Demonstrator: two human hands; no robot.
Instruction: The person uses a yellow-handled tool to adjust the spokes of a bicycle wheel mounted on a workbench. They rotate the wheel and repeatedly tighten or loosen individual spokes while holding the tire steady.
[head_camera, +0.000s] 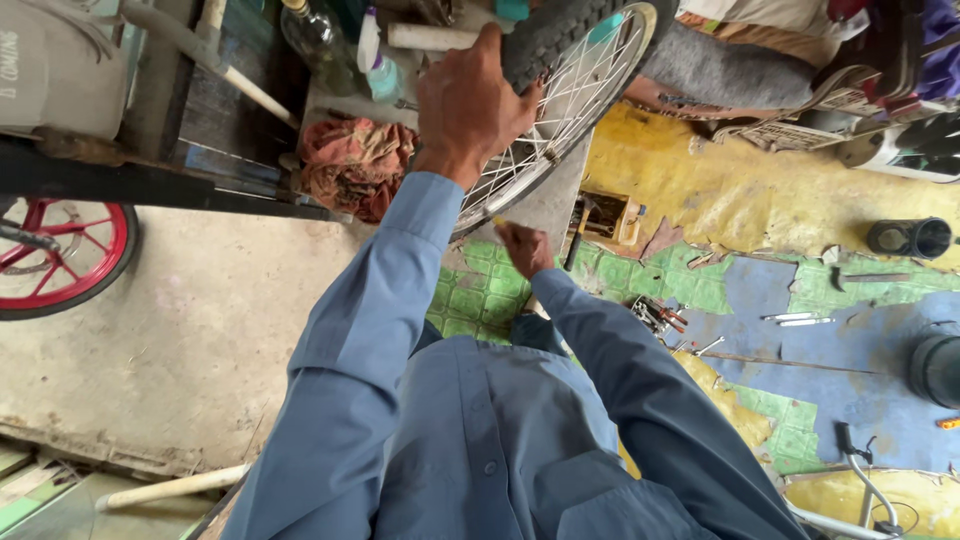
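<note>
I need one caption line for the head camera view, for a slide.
Left hand grips black rubber tyre of silver spoked bicycle wheel; right hand holds a small tool near the spokes.

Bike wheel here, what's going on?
A person in a blue shirt grips the tyre of a spoked bicycle wheel with the left hand, holding it up. The right hand is closed on a small tool, too hidden to identify, near the rim's lower edge. Loose tools lie on the patchwork floor mat.

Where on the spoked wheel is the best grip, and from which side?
On the tyre at the wheel's top edge, from above, as the left hand does. The tread is thick enough to wrap, while the thin spokes below are crowded and the right hand works there.
</note>
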